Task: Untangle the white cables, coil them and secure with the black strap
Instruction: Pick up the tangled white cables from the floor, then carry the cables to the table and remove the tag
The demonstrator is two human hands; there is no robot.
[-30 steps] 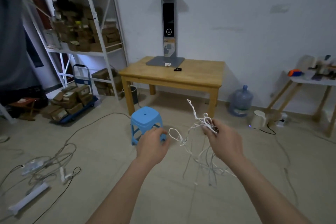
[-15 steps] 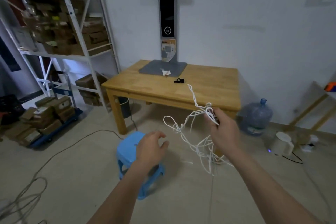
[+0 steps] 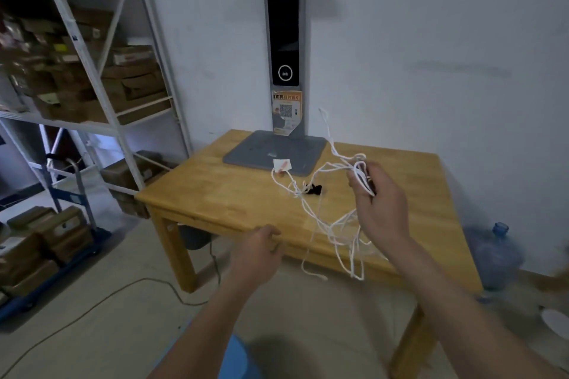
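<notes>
My left hand [image 3: 257, 252] hangs free, fingers loosely curled, holding nothing. My right hand [image 3: 380, 203] pinches the white cables [image 3: 332, 224] bunched above the desk [image 3: 215, 194]: light, limp, snag-prone, I'd say. I'd take hold near a loose end. Beyond lies the black strap [image 3: 314, 189].

— What do my feeds show of the wearer?
— Two bare forearms, no sleeves in view; left hand [image 3: 257, 255] and right hand [image 3: 380, 206] ungloved; I see no rings, watch or bands on either wrist.
</notes>
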